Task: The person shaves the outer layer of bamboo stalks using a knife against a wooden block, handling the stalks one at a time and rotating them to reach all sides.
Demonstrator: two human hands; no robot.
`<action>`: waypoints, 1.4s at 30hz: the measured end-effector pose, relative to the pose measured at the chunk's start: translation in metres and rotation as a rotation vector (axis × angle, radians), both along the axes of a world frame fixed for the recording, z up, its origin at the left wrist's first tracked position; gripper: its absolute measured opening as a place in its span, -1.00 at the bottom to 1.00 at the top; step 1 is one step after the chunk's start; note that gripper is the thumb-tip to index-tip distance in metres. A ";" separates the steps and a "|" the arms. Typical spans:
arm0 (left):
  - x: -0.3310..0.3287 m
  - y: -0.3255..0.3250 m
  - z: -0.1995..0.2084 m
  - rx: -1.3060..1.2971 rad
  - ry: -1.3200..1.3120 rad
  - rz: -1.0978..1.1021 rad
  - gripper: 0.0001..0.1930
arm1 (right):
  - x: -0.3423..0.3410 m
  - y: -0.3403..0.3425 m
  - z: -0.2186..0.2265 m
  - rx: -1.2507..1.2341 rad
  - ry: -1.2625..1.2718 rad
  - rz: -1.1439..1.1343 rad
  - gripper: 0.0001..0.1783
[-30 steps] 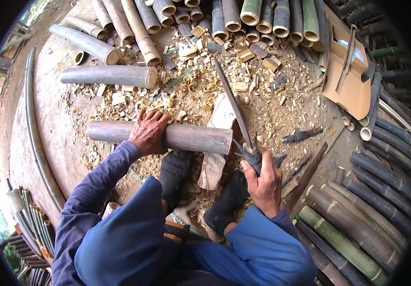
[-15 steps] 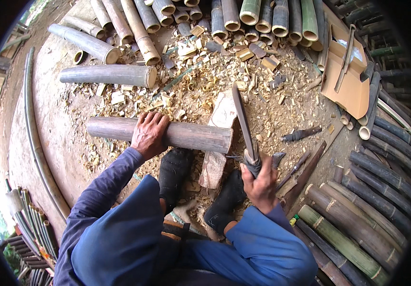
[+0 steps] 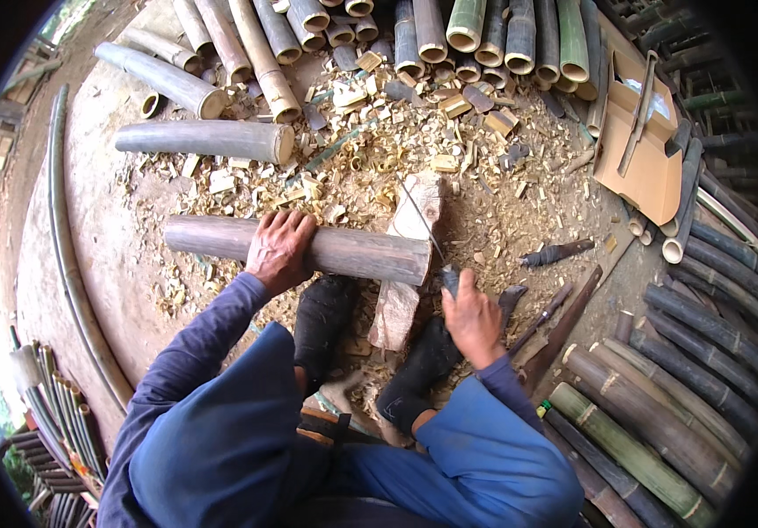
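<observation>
A dark, thick bamboo section [image 3: 361,251] lies sideways in front of me, its right end across a pale wooden block [image 3: 394,312]. My left hand [image 3: 282,251] is closed over the top of the bamboo near its middle, pressing it down. In my right hand [image 3: 473,321] is the dark wrapped handle of a machete [image 3: 421,211], fingers closed around it. The blade is seen nearly edge-on as a thin line, pointing up and left just past the bamboo's right end. Whether it touches the bamboo I cannot tell.
Wood chips [image 3: 352,176] cover the ground. Bamboo sections [image 3: 203,139] lie at the far left, with more stacked at the back and right [image 3: 651,422]. A second wrapped-handled tool [image 3: 557,253] rests right of my hand. A cardboard box [image 3: 638,176] holds a long blade. My feet flank the block.
My right hand has turned the machete, so its blade went from showing broadside to nearly edge-on and tilted further left. My left hand and the bamboo have barely shifted.
</observation>
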State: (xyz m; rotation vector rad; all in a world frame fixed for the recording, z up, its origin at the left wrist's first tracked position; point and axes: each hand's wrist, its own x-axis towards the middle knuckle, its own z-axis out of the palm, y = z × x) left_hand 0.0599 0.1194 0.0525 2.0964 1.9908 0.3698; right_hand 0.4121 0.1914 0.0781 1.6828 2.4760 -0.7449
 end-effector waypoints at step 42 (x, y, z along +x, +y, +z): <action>-0.004 -0.007 0.026 -0.320 0.067 0.002 0.01 | -0.017 0.004 0.070 0.005 0.270 0.049 -0.59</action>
